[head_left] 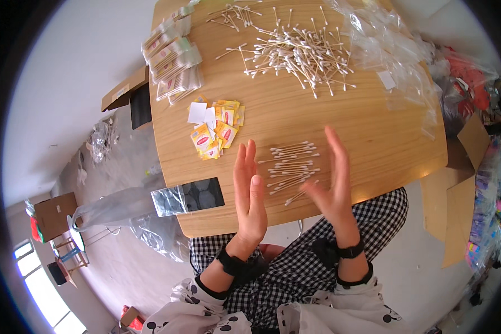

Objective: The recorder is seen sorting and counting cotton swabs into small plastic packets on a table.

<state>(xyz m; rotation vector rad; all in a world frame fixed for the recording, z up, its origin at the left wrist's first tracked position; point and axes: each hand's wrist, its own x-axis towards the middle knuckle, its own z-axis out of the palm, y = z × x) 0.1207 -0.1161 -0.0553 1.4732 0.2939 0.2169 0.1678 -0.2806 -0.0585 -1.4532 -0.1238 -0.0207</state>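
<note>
Shows honey-brown on the wooden tabletop [384, 122], white at the tips and pale tan along the sticks of the cotton swabs [300, 53]. Mixes yellow, white and red on the small square packets [226, 133]; goes near-black with a silvery end on the flat plastic pouch [197, 195]. Repeats black-and-white gingham over the trousers [381, 214], scatters black motifs across the white sleeves [367, 303]. Reads black at the wristbands [350, 252], tan-brown on the cardboard boxes [460, 220].

I look steeply down through one head-worn fisheye, from close above, facing across the wooden desk [289, 119].
</note>
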